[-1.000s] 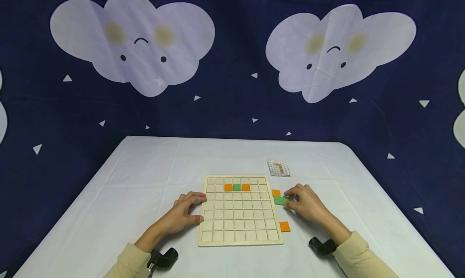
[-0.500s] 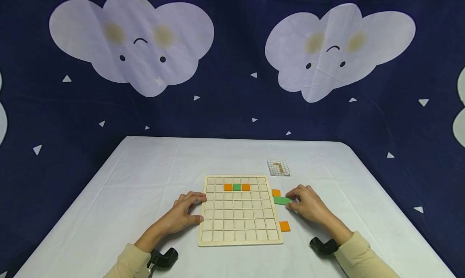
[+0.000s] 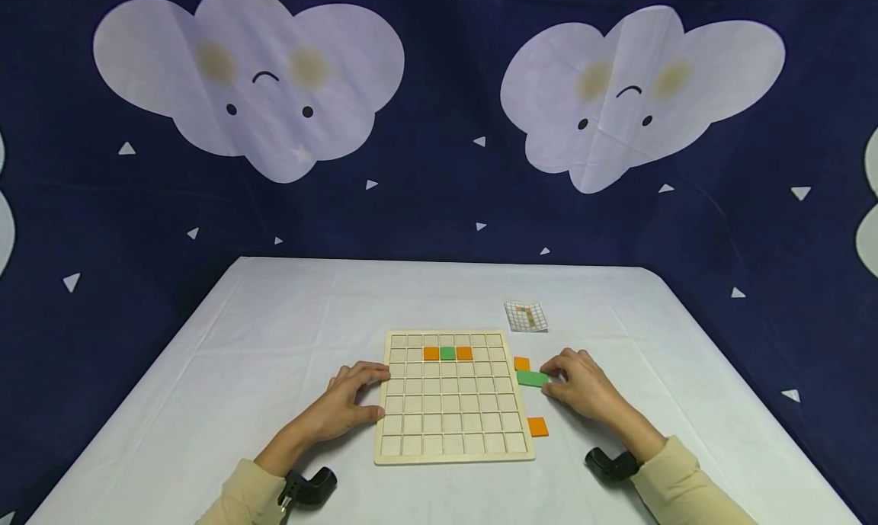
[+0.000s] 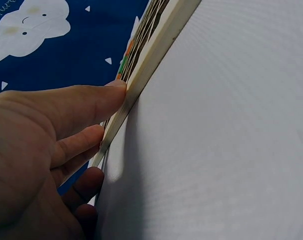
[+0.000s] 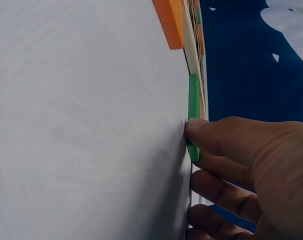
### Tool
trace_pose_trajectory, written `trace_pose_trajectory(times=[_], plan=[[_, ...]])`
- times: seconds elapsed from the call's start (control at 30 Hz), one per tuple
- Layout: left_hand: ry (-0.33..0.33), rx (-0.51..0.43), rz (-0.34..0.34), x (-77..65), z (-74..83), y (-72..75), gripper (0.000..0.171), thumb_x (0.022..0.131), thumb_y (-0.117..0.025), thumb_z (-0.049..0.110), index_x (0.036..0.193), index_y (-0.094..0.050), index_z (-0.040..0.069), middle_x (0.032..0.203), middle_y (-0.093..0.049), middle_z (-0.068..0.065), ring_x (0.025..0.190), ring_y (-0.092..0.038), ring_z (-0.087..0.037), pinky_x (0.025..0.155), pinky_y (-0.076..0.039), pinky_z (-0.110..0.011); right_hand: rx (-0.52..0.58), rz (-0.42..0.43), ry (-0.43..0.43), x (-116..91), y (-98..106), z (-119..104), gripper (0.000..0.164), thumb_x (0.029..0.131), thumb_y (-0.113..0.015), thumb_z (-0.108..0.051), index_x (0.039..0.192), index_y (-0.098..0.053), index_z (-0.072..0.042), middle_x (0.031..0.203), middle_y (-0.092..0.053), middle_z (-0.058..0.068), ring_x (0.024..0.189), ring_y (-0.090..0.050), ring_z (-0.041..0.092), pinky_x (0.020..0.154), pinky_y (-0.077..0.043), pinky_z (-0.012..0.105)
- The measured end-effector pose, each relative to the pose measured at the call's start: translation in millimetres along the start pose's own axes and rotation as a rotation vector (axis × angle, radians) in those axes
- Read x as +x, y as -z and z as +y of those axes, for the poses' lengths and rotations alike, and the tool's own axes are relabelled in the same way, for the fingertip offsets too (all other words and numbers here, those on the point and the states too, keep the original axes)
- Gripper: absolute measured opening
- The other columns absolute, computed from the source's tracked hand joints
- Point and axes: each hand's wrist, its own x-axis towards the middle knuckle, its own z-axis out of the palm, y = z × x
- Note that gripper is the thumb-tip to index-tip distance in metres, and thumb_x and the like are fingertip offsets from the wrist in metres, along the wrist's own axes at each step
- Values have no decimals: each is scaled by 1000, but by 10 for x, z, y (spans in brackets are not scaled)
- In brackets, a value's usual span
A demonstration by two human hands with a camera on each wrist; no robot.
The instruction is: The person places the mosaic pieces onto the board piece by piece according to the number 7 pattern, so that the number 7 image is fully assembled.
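Note:
A pale wooden grid board lies on the table, with an orange tile, a green tile and another orange tile side by side in its second row from the back. My left hand rests at the board's left edge, thumb and fingertips touching the rim. Right of the board, two green tiles lie end to end, a seam showing between them in the right wrist view. My right hand holds the outer one between thumb and index finger.
Loose orange tiles lie by the board's right side, one behind the green pair and one nearer the front. A small printed pattern card sits behind them. White cloth covers the table, with a dark blue cloud-patterned curtain beyond.
My right hand has shifted slightly to the right, so more of the green tiles shows. The left hand and the board have stayed in place.

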Motion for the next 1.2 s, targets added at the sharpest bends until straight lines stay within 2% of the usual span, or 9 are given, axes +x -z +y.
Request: trace_pose_trajectory(times=[0.27, 0.53, 0.9, 1.2], plan=[[-13, 4, 1, -1, -6, -1, 50, 78, -74, 19, 125, -57, 12, 139, -48, -4, 117, -39, -23, 96, -21, -46, 3, 10, 13, 0, -5, 11, 20, 77, -73, -18, 96, -71, -12, 88, -58, -2, 84, -43, 15, 73, -35, 30], [1, 12, 1, -1, 1, -4, 50, 78, -74, 19, 125, -58, 13, 139, -47, -3, 116, -39, -21, 95, -21, -45, -3, 29, 39, -9, -8, 15, 19, 77, -73, -18, 94, -71, -12, 88, -59, -3, 84, -44, 14, 73, -35, 30], [1, 5, -1, -1, 1, 0, 50, 78, -74, 19, 125, -58, 12, 139, -47, -4, 119, -39, -25, 97, -20, -49, 0, 39, 35, -12, -7, 13, 21, 76, -74, -19, 96, -71, -11, 87, -59, -1, 82, -43, 14, 71, -33, 29], [0, 15, 4, 2, -2, -1, 50, 78, -74, 19, 125, -58, 12, 138, -48, -3, 117, -39, -22, 94, -22, -44, 10, 48, 25, -6, 29, -44, 22, 76, -74, -19, 97, -71, -11, 86, -58, -2, 82, -42, 15, 70, -32, 28]])
